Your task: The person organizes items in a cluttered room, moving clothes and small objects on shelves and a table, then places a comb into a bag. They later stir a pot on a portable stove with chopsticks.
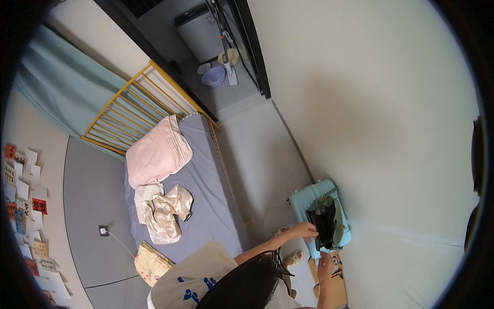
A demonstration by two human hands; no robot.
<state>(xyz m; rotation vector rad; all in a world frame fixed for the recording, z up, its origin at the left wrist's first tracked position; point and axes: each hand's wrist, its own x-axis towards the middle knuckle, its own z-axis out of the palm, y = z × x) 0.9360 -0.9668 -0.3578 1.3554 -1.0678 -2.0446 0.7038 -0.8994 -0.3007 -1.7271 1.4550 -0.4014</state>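
A green handbag (338,224) with a dark interior lies open on top of a light blue suitcase (303,202) against the wall. My left hand (307,231) has its fingers closed on the near rim of the handbag. Close to the bag's lower end is my right hand (325,260), its fingers bent beside a small pale thing; whether it grips anything is unclear. The top of my head and dark hair cover part of the view below my left arm.
Cardboard boxes (337,289) stand below the suitcase, beside my right arm. The bed (206,154) on the left holds a pink pillow (158,152), satin clothing (162,218) and a folded yellow cloth (150,262). Beyond a doorway are a purple basin (213,77) and a mop (232,75).
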